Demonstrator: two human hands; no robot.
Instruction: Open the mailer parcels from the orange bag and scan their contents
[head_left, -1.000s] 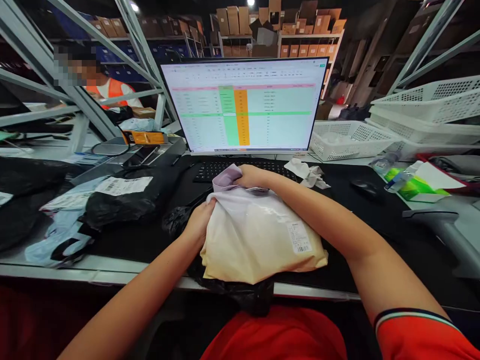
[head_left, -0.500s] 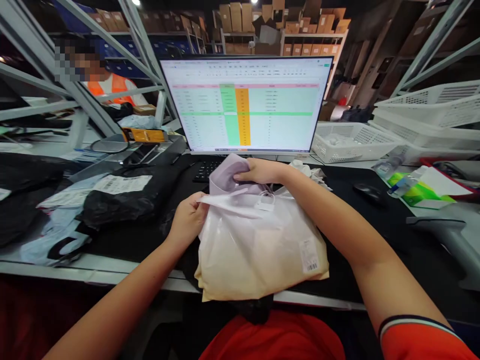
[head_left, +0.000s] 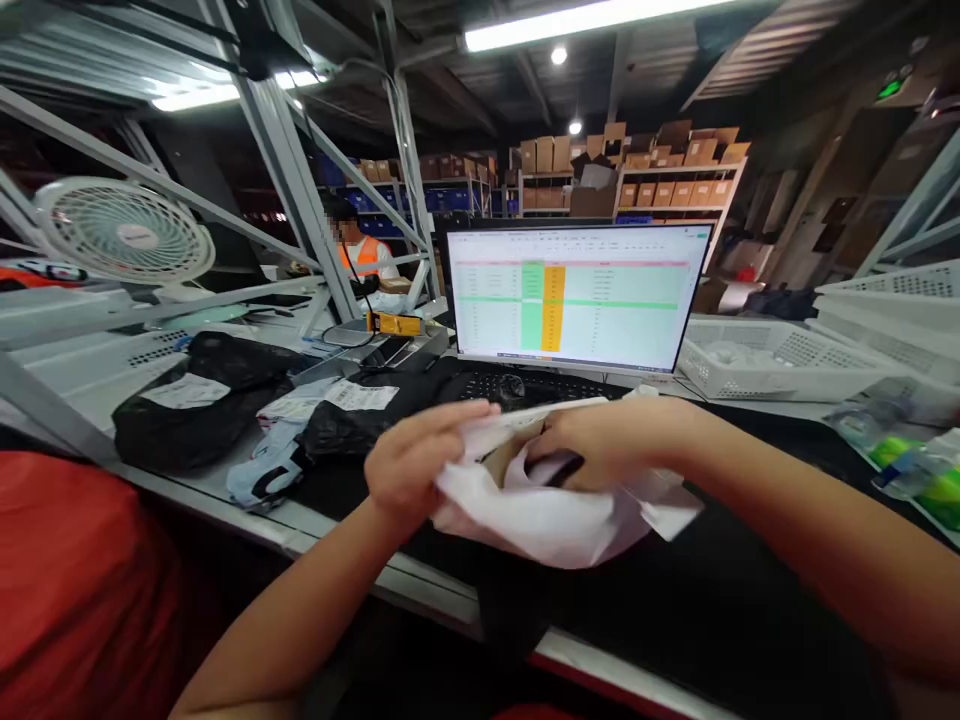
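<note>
A white plastic mailer bag [head_left: 555,515] hangs just above the black desk mat [head_left: 720,600] in front of me. My left hand [head_left: 412,460] pinches the bag's open top edge on the left. My right hand [head_left: 600,445] grips the bag's mouth on the right, fingers curled into the opening. Pale cloth shows inside the bag's mouth, blurred by motion. Behind the bag sit a black keyboard [head_left: 525,385] and a monitor [head_left: 574,295] with a spreadsheet on it.
Black parcels with labels [head_left: 195,400] and a pale blue bag [head_left: 262,470] lie at the left. White baskets [head_left: 780,355] stand at the right, a fan [head_left: 124,235] at far left. A person in an orange vest [head_left: 364,255] works behind the metal racks.
The view has tilted up and swung left. The bag has been lifted off the desk and turned, and both hands now hold its mouth open.
</note>
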